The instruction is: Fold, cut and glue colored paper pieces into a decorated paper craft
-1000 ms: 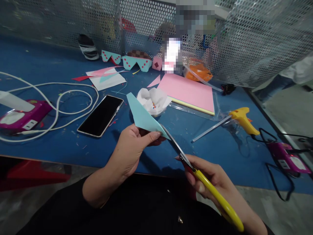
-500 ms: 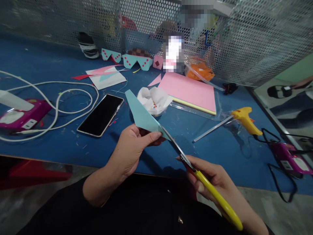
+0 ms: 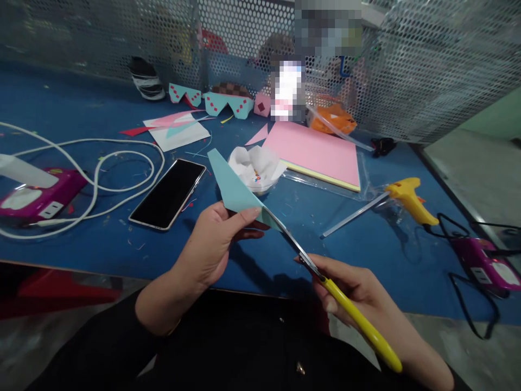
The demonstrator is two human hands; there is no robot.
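Pinching pale-blue paper (image 3: pixel 238 190) between thumb and fingers, right of the phone (image 3: pixel 169 194), the left hand (image 3: pixel 215 236); farther right of it, the right hand (image 3: pixel 360 293) curled round yellow-handled scissors (image 3: pixel 362 324) meeting the paper's edge

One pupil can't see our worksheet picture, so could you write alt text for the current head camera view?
A person's left hand holds light blue paper while the right hand holds yellow-handled scissors, blades at the paper's edge. Around them on a blue table lie a phone, a pink-topped paper stack and a yellow glue gun.
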